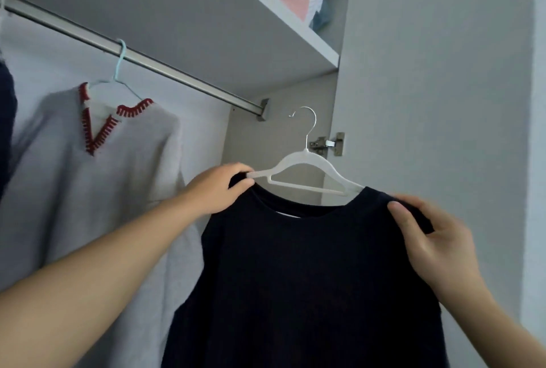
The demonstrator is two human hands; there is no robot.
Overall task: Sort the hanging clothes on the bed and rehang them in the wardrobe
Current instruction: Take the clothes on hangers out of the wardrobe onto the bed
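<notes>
In the head view, the left hand at frame centre grips the left shoulder of a navy top; the right hand at lower right pinches its right shoulder, thumb on the cloth. The top sits on a white hanger, its hook free below the rail. At left, a grey sweater hangs from the rail.
</notes>
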